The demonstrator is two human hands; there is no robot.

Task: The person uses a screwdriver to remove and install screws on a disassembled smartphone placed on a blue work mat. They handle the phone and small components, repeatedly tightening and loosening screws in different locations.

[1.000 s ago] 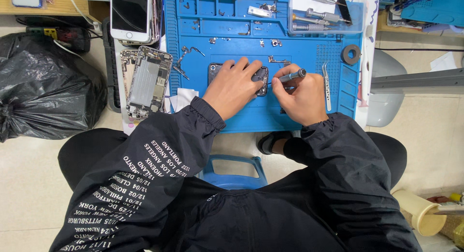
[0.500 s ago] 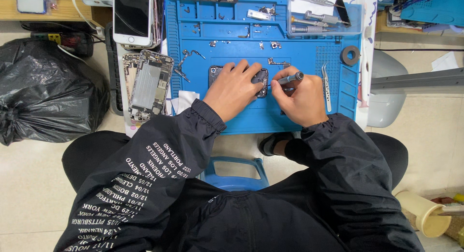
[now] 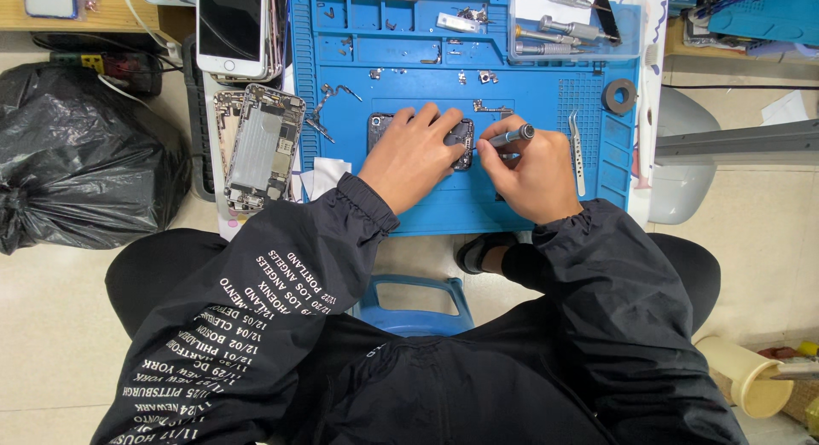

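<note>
My left hand (image 3: 411, 156) lies flat over a dark opened phone body (image 3: 461, 139) on the blue work mat (image 3: 546, 95), pinning it down with spread fingers. My right hand (image 3: 531, 168) grips a small grey screwdriver (image 3: 512, 136), whose tip points left at the phone's right edge. Most of the phone is hidden under my left hand.
Metal tweezers (image 3: 577, 142) lie right of my right hand, beside a black ring (image 3: 618, 96). Left of the mat sit an opened phone chassis (image 3: 260, 146) and a white phone (image 3: 230, 27). A clear tray of tools (image 3: 563, 27) is at the mat's back, a black bag (image 3: 77, 163) far left.
My right hand has turned the screwdriver slightly, so its handle sits a little lower and closer to the phone. My left hand stays on the phone.
</note>
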